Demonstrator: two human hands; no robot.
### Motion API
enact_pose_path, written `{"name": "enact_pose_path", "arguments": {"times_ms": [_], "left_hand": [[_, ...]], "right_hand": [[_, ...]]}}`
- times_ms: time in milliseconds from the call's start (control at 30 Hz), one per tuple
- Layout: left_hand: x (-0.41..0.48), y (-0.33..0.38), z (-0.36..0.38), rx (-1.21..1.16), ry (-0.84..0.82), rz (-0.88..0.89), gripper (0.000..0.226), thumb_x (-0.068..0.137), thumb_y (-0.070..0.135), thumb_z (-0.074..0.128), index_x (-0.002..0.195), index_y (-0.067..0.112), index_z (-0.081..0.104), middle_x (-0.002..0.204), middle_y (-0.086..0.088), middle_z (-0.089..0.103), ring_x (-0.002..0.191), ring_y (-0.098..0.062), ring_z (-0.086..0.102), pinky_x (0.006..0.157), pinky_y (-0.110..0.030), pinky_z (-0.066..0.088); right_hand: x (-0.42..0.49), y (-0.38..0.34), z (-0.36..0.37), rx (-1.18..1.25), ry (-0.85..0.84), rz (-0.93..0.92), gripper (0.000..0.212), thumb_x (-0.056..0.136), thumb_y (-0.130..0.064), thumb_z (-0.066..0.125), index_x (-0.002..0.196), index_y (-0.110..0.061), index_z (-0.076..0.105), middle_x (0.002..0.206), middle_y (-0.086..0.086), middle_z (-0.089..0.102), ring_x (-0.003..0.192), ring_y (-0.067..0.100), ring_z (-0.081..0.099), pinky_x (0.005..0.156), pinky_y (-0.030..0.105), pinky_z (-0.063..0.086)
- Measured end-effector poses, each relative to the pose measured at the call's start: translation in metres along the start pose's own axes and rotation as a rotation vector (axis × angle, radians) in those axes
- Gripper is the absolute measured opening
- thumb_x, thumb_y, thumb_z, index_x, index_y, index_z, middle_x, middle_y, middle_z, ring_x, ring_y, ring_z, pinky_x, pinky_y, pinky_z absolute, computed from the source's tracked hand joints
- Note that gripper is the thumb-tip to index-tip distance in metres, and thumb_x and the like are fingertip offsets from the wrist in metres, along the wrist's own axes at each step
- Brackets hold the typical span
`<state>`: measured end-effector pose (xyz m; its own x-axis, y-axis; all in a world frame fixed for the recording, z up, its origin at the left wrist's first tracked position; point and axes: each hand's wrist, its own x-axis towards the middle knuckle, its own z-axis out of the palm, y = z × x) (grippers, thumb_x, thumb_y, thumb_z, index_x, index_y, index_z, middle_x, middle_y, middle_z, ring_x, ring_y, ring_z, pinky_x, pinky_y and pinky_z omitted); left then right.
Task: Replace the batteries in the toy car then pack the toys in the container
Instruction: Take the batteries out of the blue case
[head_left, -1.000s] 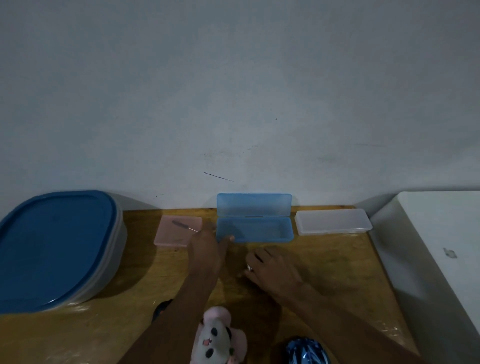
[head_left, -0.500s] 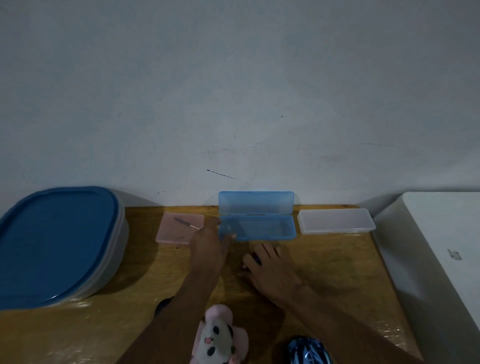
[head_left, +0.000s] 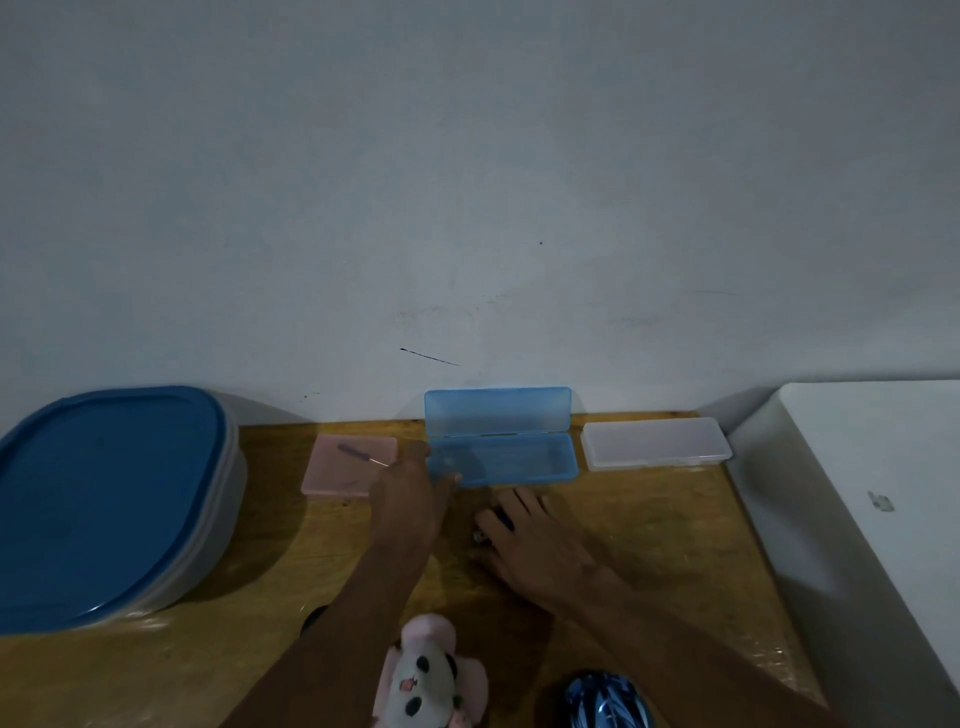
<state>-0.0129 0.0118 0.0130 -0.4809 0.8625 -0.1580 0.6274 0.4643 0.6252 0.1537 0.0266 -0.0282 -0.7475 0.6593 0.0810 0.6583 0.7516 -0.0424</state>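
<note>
Now left hand (head_left: 410, 499) touches the open blue case (head_left: 519, 462), grip unclear; right hand (head_left: 524, 535) lies flat on the table (head_left: 649, 545)

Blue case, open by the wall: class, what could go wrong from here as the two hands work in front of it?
1. The thin screwdriver lies loose on the pink case, right beside the left hand; a nudge could roll it off.
2. The plush toy and the shiny blue toy lie right by the forearms; an arm drawn back might sweep them aside.
</note>
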Motion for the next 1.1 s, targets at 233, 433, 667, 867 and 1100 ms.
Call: {"name": "enact_pose_path", "arguments": {"times_ms": [233,433,667,867,1100], "left_hand": [[-0.011,0.005,-0.011,0.054,-0.006,0.054,0.039,0.091,0.028,0.063,0.126,0.014,0.052,0.109,-0.011,0.069,0.100,-0.027,0.065,0.072,-0.029,0.047],[-0.039,-0.001,-0.043,0.148,0.069,0.114,0.037,0.093,0.037,0.057,0.124,0.018,0.053,0.109,-0.007,0.068,0.095,-0.022,0.065,0.076,-0.033,0.054],[-0.089,-0.033,-0.095,0.173,0.119,0.072,0.038,0.093,0.034,0.059,0.127,0.017,0.053,0.121,-0.006,0.060,0.102,-0.021,0.058,0.077,-0.027,0.045],[-0.095,-0.068,-0.121,0.161,0.115,0.035,0.040,0.091,0.033,0.063,0.126,0.015,0.054,0.121,-0.008,0.061,0.105,-0.024,0.059,0.085,-0.035,0.051],[-0.047,-0.075,-0.126,0.150,0.012,0.145,0.039,0.091,0.031,0.060,0.126,0.016,0.054,0.124,-0.007,0.060,0.107,-0.023,0.058,0.088,-0.038,0.052]], "right_hand": [[-0.004,0.008,-0.024,0.091,-0.011,0.071,0.035,0.091,-0.053,0.039,0.101,-0.023,0.053,0.106,0.001,0.059,0.096,0.019,0.055,0.079,0.034,0.050],[-0.010,0.008,-0.053,0.161,-0.122,0.175,0.034,0.097,-0.041,0.034,0.118,-0.018,0.049,0.122,0.004,0.050,0.109,0.022,0.047,0.091,0.034,0.043],[-0.010,-0.036,-0.086,0.301,-0.072,0.220,0.037,0.096,-0.037,0.045,0.128,-0.017,0.044,0.128,0.003,0.051,0.113,0.021,0.052,0.089,0.034,0.045],[0.012,-0.072,-0.088,0.354,-0.091,0.179,0.040,0.096,-0.032,0.048,0.132,-0.015,0.041,0.132,0.007,0.049,0.119,0.024,0.048,0.096,0.038,0.044],[0.055,-0.070,-0.077,0.341,-0.023,0.307,0.041,0.092,-0.025,0.053,0.129,-0.012,0.044,0.129,0.008,0.049,0.117,0.025,0.047,0.097,0.039,0.043]]}}
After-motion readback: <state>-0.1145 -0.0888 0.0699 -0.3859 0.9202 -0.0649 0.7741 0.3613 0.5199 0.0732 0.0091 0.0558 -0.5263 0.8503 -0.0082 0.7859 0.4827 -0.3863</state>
